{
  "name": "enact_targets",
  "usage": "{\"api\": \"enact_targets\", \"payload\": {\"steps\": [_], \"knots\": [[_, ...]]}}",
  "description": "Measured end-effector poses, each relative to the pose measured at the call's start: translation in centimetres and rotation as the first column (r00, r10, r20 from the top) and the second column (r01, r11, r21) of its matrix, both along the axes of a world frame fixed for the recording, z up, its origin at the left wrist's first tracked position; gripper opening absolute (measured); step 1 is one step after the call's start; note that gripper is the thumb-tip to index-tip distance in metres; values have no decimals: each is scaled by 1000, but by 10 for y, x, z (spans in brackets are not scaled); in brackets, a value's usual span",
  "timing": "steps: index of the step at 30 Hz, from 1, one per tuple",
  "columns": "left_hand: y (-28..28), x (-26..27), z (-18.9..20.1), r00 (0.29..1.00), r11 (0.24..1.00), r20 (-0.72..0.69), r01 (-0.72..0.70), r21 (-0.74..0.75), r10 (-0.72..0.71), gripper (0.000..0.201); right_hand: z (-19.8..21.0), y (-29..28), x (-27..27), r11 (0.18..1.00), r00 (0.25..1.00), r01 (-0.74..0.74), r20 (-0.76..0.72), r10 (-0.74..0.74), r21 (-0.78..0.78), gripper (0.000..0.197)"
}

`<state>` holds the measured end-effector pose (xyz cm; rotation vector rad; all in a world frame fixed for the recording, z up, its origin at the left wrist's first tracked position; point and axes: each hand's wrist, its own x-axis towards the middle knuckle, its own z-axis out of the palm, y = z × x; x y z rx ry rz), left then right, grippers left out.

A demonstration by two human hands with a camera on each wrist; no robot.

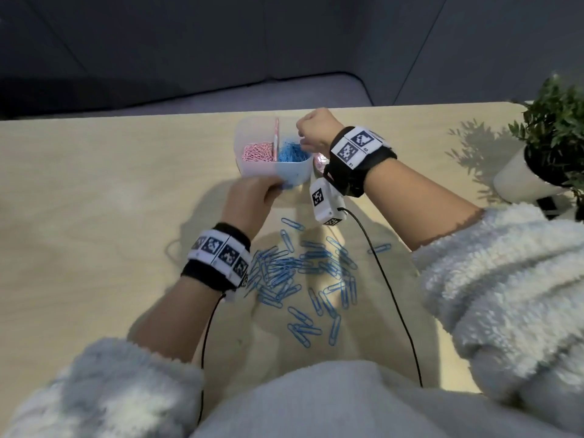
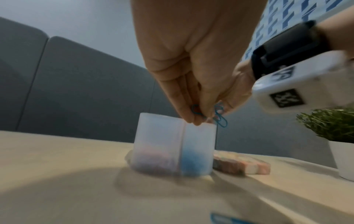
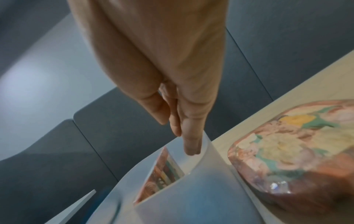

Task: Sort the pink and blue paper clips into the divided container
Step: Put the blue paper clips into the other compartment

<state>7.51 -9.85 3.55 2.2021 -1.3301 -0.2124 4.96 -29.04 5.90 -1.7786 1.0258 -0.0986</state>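
The translucent divided container [image 1: 252, 172] [image 2: 159, 136] [image 3: 191, 197] stands at the back middle of the table. Pink clips [image 1: 257, 151] fill its left compartment and blue clips [image 1: 292, 151] its right one. My left hand [image 1: 249, 200] [image 2: 191, 94] is at the container's near side and pinches a few blue paper clips [image 2: 220, 117] between thumb and fingers. My right hand [image 1: 311, 128] [image 3: 172, 106] hangs over the blue compartment, its fingers [image 3: 191, 145] straight and pointing down inside the rim; I see no clip in it. Several loose blue clips [image 1: 303, 270] lie on the table near me.
A flowered box [image 1: 319, 161] [image 2: 243, 165] [image 3: 296, 144] lies just right of the container. A potted plant [image 1: 556, 143] [image 2: 329, 124] stands at the table's right edge. Two black cables [image 1: 395, 295] run from my wrists back toward me. Dark panels stand beyond the table's far edge.
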Motion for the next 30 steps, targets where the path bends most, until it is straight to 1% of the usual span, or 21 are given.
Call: {"api": "enact_targets", "payload": {"steps": [1, 2, 4, 6, 8, 10, 11, 12, 14, 15, 16, 18, 19, 20, 21, 23, 24, 25, 27, 29, 30], "knots": [[-11, 5, 5, 1000, 1000, 13, -25, -7, 25, 22, 2, 2, -4, 1000, 1000, 1, 11, -1, 14, 16], [-23, 9, 10, 998, 999, 25, -51, -6, 51, 23, 3, 2, -8, 1000, 1000, 16, 26, -17, 18, 19], [-47, 16, 16, 995, 996, 34, -90, 24, 89, 27, 11, 5, -20, 992, 986, 113, 119, -118, 52, 22], [-68, 20, 21, 996, 991, 13, -93, 93, 92, 28, 20, 11, -40, 968, 943, 197, 241, -231, 157, 18], [-84, 20, 26, 998, 980, 9, -64, 188, 64, 28, 29, 22, -63, 952, 919, 189, 300, -258, 240, 14], [-90, 18, 27, 999, 971, -5, -38, 238, 41, 27, 29, 30, -87, 955, 913, 148, 336, -232, 258, 13], [-90, 16, 25, 999, 973, -16, -30, 229, 35, 27, 26, 32, -100, 958, 918, 144, 329, -223, 247, 16], [-88, 15, 21, 1000, 984, -11, -21, 175, 23, 27, 21, 32, -114, 961, 927, 150, 306, -219, 233, 20], [-79, 10, 12, 999, 999, 42, 30, -29, -29, 24, 2, 29, -145, 966, 948, 186, 223, -225, 182, 27], [-72, 6, 9, 996, 993, 56, 77, -89, -72, 22, -9, 28, -161, 971, 960, 199, 172, -220, 133, 29], [-64, 0, 4, 991, 988, 51, 131, -85, -127, 19, -20, 26, -177, 978, 972, 202, 114, -207, 55, 30], [-44, -15, -9, 967, 966, -4, 256, 29, -256, 17, -44, 25, -209, 980, 989, 128, -50, -136, -151, 29], [-33, -22, -16, 950, 944, -42, 313, 106, -310, 24, -53, 27, -222, 972, 985, 57, -147, -92, -229, 24], [-23, -28, -23, 932, 915, -88, 361, 178, -351, 37, -61, 32, -235, 964, 975, -15, -219, -46, -267, 17], [-14, -33, -32, 920, 888, -122, 392, 238, -373, 53, -67, 38, -245, 956, 970, -60, -243, -12, -287, 12], [-4, -41, -45, 904, 845, -118, 426, 324, -410, 77, -76, 49, -257, 945, 978, -85, -209, 18, -315, 27], [-2, -43, -50, 896, 823, -106, 439, 359, -431, 83, -78, 54, -257, 944, 983, -91, -182, 33, -318, 34], [0, -46, -52, 887, 803, -105, 454, 387, -451, 85, -80, 60, -255, 942, 985, -103, -165, 51, -320, 37], [2, -55, -57, 861, 770, -103, 494, 404, -498, 78, -83, 75, -244, 938, 982, -151, -153, 107, -313, 36], [6, -63, -58, 847, 766, -74, 510, 393, -526, 65, -84, 90, -231, 928, 971, -212, -174, 165, -308, 30], [8, -66, -58, 847, 778, -55, 510, 368, -529, 59, -85, 97, -225, 922, 964, -247, -170, 203, -297, 26]]}}
